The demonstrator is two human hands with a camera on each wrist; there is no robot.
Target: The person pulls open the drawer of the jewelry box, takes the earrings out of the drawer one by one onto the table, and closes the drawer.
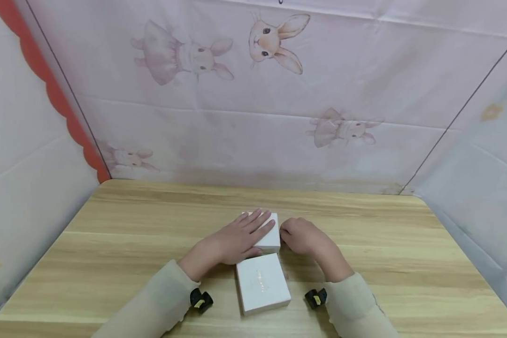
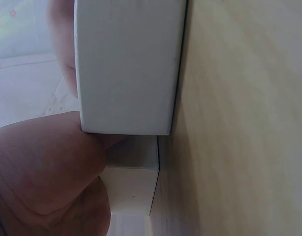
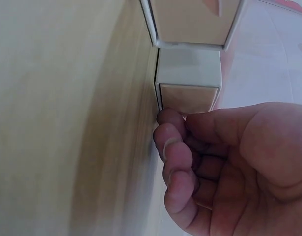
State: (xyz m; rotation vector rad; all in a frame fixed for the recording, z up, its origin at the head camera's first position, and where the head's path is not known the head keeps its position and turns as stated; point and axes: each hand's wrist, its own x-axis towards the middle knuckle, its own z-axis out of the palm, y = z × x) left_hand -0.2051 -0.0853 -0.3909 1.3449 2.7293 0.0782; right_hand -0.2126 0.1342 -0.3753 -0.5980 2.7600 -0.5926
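Two white boxes lie one behind the other on the wooden table. My left hand (image 1: pixel 236 238) rests with spread, straight fingers on top of the far box (image 1: pixel 271 240), its thumb along the near edge. At that box's right end, my right hand (image 1: pixel 306 237) has its fingers curled. In the right wrist view, thumb and forefinger pinch together at the tan drawer front (image 3: pixel 187 97), over a small pull tab mostly hidden by the fingertips. The near box (image 1: pixel 263 284) has faint shiny lettering on its lid, and a pinkish tab (image 3: pixel 213 6) shows on its tan end.
Black wrist-camera mounts (image 1: pixel 201 300) sit by both sleeves, close beside the near box. The wooden table (image 1: pixel 152 211) reaches back to a pale cloth wall (image 1: pixel 236 145) printed with rabbits. More cloth walls stand at left and right.
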